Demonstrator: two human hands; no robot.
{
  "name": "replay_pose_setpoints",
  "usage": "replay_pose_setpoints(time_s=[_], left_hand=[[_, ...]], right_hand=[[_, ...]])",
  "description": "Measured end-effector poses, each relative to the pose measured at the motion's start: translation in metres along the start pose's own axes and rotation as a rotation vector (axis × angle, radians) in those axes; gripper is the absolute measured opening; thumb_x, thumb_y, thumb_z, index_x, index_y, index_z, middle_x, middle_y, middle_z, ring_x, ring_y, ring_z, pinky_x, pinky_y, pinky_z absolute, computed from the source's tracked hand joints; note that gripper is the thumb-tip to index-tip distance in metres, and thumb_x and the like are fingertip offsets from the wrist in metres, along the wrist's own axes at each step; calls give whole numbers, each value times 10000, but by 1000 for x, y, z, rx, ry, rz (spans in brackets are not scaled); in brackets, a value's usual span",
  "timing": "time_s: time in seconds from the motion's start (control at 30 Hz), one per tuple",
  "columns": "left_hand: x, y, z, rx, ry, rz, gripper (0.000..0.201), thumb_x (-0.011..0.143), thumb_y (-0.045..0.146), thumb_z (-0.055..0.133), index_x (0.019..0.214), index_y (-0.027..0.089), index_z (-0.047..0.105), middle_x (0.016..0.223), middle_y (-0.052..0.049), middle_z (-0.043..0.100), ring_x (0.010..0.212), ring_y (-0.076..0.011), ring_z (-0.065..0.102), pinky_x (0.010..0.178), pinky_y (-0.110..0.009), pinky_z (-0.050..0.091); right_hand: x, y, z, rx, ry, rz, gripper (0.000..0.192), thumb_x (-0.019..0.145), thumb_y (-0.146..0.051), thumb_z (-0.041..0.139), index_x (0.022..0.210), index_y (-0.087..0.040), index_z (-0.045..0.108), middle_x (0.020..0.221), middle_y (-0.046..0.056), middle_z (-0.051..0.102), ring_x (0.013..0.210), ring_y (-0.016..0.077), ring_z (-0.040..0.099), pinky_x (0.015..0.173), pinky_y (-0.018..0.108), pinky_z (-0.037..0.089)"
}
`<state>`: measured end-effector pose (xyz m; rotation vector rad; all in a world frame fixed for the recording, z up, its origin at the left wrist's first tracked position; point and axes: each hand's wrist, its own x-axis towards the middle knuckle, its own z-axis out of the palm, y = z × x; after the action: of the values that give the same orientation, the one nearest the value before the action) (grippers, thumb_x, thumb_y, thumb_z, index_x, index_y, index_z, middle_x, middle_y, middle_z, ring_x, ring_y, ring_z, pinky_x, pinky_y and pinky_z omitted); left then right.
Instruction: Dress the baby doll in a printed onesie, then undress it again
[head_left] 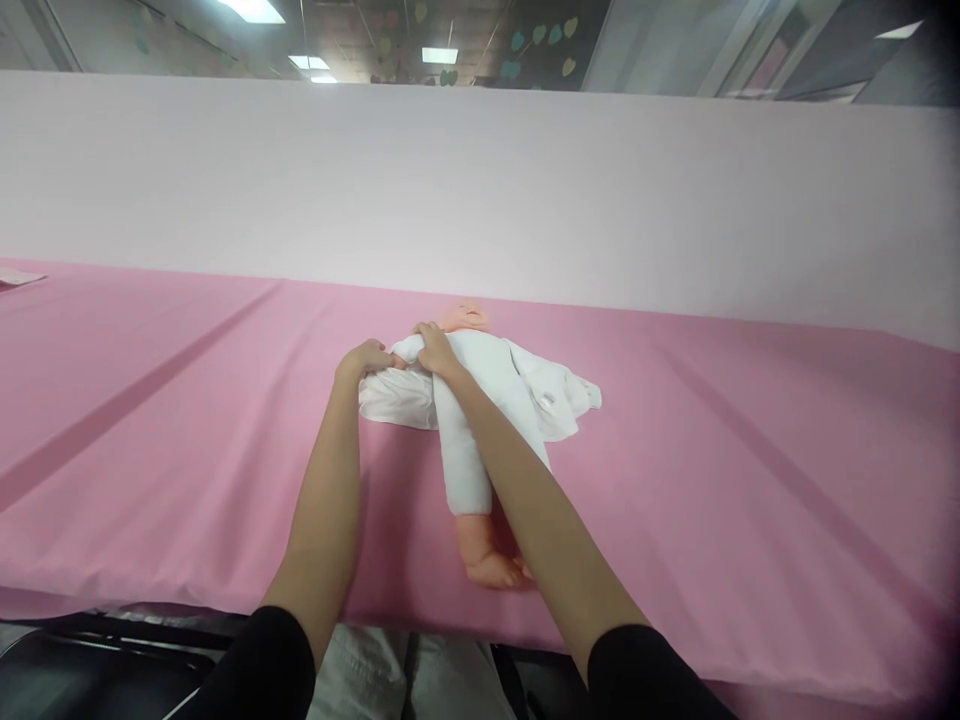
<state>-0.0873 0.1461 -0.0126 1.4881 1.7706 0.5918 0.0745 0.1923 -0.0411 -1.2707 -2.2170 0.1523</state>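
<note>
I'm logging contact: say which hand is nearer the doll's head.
Right. The right hand grips the white sleeve beside the doll's head; the left hand pinches the sleeve's end, farther out to the left.

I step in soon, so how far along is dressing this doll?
Done: the white garment covers the doll's body and one leg. In hand: the left hand and right hand grip the sleeve near its shoulder. Left: the far flap lies open on the pink cloth.
</note>
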Motion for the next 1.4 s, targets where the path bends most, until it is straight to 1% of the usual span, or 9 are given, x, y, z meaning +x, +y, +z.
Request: replay_pose_setpoints(time_s=[0.1, 0.2, 0.47, 0.6, 0.77, 0.97, 1.07, 1.23, 1.4], left_hand=[[-1, 0, 0, -174, -5, 19, 724, 667, 182, 711, 1343, 71, 476, 1080, -191, 669, 818, -223, 671, 665, -267, 501], [-5, 2, 1, -274, 61, 2, 702, 703, 114, 665, 1368, 73, 444, 1076, -186, 666, 826, -194, 652, 654, -235, 492], [-13, 0, 6, -349, 38, -12, 694, 671, -20, 582, 1351, 82, 479, 879, -114, 709, 735, -162, 652, 645, -224, 491], [-7, -5, 3, -437, -30, 47, 717, 651, -39, 574, 1348, 102, 484, 894, -102, 712, 771, -169, 667, 698, -244, 513], [-2, -14, 0, -601, -195, 147, 778, 596, -98, 505, 1352, 86, 465, 1025, -135, 696, 929, -200, 667, 786, -275, 535], [3, -25, 6, -701, -304, 192, 769, 622, -76, 500, 1358, 144, 462, 1061, -129, 686, 952, -201, 671, 847, -307, 541], [5, -31, 11, -695, -289, 186, 740, 639, -60, 514, 1343, 167, 481, 1033, -113, 686, 946, -199, 673, 846, -316, 549], [7, -32, 18, -704, -260, 174, 711, 612, -67, 516, 1281, 173, 534, 1010, -103, 683, 926, -198, 673, 814, -303, 555], [12, -24, 26, -632, -107, 110, 516, 624, 7, 583, 1127, 118, 600, 883, -90, 691, 815, -191, 674, 744, -288, 546]], right_hand=[[3, 3, 0, 29, 20, 32, 505, 613, 35, 385, 1073, -122, 523, 1069, 123, 522, 1013, 229, 493, 900, 328, 405], [5, 6, 2, 11, 33, 35, 534, 638, 34, 386, 1118, -146, 537, 1056, 108, 507, 1014, 232, 486, 895, 336, 401], [-4, 0, 5, -113, -57, -174, 512, 688, -129, 604, 1194, -162, 533, 1186, 120, 471, 1063, 270, 446, 936, 378, 371], [-3, -3, 0, -107, -75, -178, 419, 746, -132, 556, 1163, -132, 521, 1133, 123, 528, 1055, 258, 468, 954, 383, 355], [-2, -4, -8, -44, -69, -123, 483, 708, -45, 491, 1185, -118, 499, 1141, 128, 528, 1045, 250, 488, 944, 372, 372], [-3, -4, -8, 0, -70, -72, 509, 708, -29, 442, 1202, -144, 485, 1158, 119, 526, 1042, 249, 499, 929, 377, 400], [1, -3, -6, 21, -59, -36, 481, 736, -58, 451, 1210, -137, 477, 1170, 120, 527, 1060, 241, 505, 935, 365, 407], [7, -3, -5, 273, 17, 79, 434, 821, -229, 520, 1234, -132, 430, 1207, 108, 550, 1060, 210, 535, 905, 329, 434], [0, -10, 1, 342, -24, 70, 405, 783, -385, 627, 1115, -174, 531, 1079, 57, 629, 966, 209, 579, 863, 341, 450]])
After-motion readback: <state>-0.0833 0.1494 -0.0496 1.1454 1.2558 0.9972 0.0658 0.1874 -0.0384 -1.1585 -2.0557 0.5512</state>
